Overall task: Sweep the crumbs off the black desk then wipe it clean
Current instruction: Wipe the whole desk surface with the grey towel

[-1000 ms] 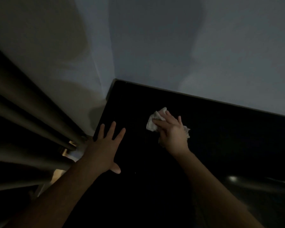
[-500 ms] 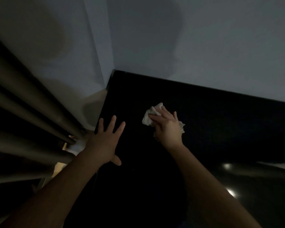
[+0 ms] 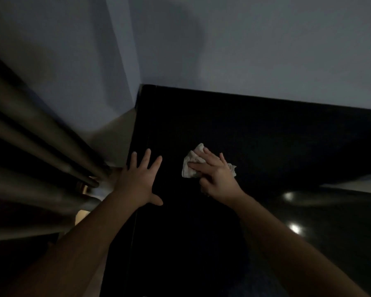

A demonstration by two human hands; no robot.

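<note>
Pressing a crumpled white tissue [image 3: 189,168] to the glossy black desk [image 3: 266,136], the right hand [image 3: 217,175] lays its fingers flat across the wad, left of the desk's middle. The tissue has slid nearer the person since half a second ago. The left hand [image 3: 137,181] stays planted, fingers spread, at the desk's left edge. Curtain folds [image 3: 41,136] hang just beside it; grey walls [image 3: 266,50] meet behind the corner.
</note>
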